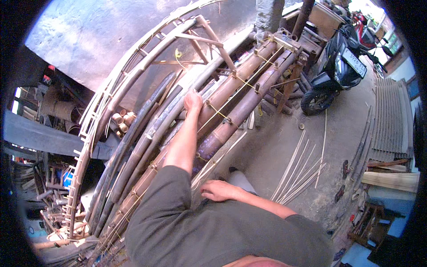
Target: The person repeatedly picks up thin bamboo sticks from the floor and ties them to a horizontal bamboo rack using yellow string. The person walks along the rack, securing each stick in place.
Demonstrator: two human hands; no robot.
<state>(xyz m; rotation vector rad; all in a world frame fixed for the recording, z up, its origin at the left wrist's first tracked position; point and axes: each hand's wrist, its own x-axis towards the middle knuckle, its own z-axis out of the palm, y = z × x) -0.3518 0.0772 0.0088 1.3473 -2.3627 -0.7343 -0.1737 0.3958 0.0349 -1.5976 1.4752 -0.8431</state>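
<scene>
My left hand (193, 101) reaches forward to a row of long bamboo poles, its fingers curled in against a pale grey pole (171, 109). Whatever lies inside that grip is hidden. Just right of it run thick brown bamboo poles (247, 107), fitted with small pegs and zigzag-laced with yellow cord (242, 80). My right hand (215, 190) is held low in front of my body, close to a raised leg (241, 181). Its fingers are loosely spread with nothing visible in them. Thin split-bamboo strips (222, 155) lean between the brown poles and that hand.
A curved bamboo frame with short rungs (100, 113) arches along the left. Loose bamboo strips (293, 164) lie on the concrete floor at right. A black motorbike (336, 73) stands at the far right, with stacked corrugated sheets (391, 122) nearer the right edge.
</scene>
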